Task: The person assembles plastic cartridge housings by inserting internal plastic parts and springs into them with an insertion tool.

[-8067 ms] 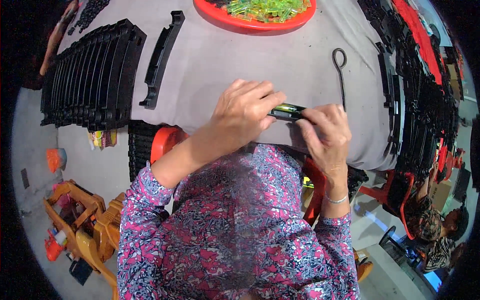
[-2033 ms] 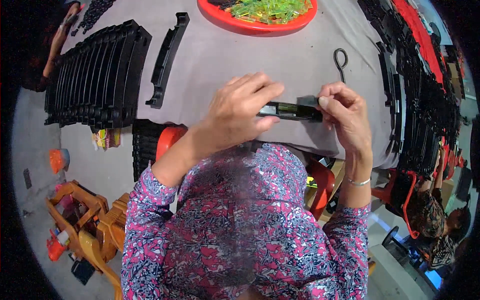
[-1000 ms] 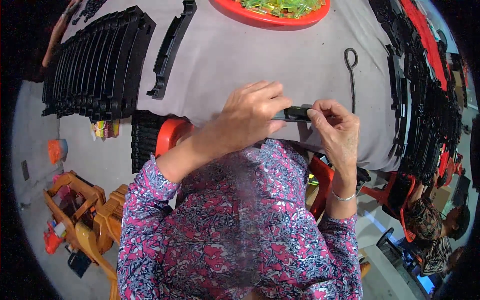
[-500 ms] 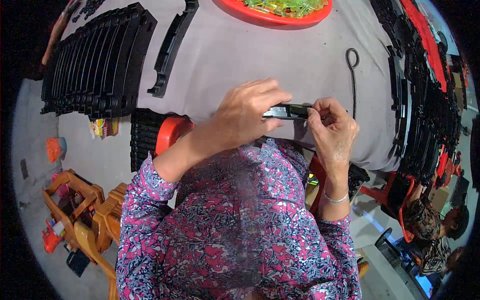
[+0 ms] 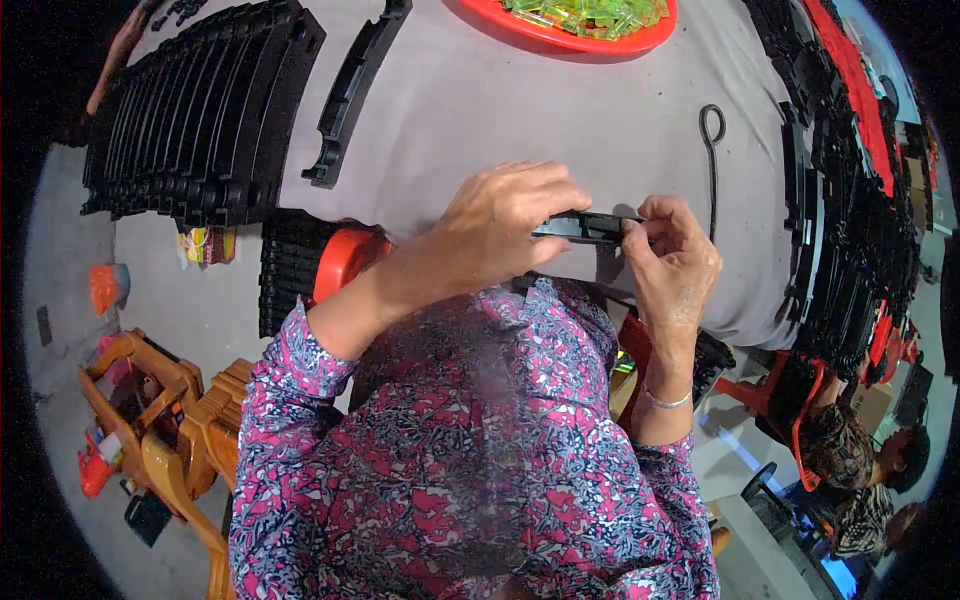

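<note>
A long, narrow black plastic part (image 5: pixel 592 228) lies between my two hands, above the near edge of the grey-covered table. My left hand (image 5: pixel 508 215) grips its left end, the fingers along the far side and the thumb along the near side. At the other end, my right hand (image 5: pixel 678 245) pinches it between thumb and curled fingers. Whether a small piece sits under the right fingertips is hidden. Beyond the right hand a dark metal rod (image 5: pixel 712 165) with a looped end rests on the cloth.
A red tray (image 5: pixel 620 46) of clear yellow-green pieces stands at the far side. To the left are a row of black plastic strips (image 5: pixel 200 120) and one separate strip (image 5: pixel 350 95). More black parts (image 5: pixel 850 200) crowd the right edge. Other people (image 5: pixel 845 450) sit at far right.
The held black part has turned slightly in my hands, its right end now a little lower. Both hands keep their grip; the whole view has shifted slightly.
</note>
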Demonstrator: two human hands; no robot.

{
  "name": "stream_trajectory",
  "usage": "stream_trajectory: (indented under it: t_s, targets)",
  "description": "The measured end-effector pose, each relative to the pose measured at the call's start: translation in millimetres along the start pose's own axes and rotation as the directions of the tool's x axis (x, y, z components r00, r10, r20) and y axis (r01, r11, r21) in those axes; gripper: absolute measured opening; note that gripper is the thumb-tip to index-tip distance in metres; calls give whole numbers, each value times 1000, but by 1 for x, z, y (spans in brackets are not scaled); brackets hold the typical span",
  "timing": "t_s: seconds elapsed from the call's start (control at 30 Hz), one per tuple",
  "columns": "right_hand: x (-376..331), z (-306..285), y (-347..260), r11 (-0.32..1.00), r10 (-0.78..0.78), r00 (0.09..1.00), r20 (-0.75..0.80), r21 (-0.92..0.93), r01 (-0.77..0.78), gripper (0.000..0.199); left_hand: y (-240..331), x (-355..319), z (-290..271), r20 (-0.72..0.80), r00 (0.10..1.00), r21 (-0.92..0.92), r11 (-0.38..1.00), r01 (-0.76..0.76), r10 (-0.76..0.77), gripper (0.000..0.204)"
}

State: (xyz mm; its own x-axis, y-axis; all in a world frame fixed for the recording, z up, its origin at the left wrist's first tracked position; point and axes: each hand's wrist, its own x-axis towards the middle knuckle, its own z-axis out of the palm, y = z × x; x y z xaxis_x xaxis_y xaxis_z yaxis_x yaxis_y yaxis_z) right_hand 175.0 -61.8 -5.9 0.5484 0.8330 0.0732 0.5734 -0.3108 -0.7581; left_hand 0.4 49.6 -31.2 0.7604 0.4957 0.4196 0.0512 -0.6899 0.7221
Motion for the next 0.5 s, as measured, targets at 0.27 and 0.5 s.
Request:
stream_trajectory:
  t_s: [0.27,0.5]
  targets:
    - [-1,0,4,1000,2,1000,-23,17,-2,12,3,1,-3,73,997,55,998,-29,25,35]
    - [4,-3,-2,1000,16,1000,-1,-27,-16,13,3,-1,2,110,982,312,932,-184,157,31]
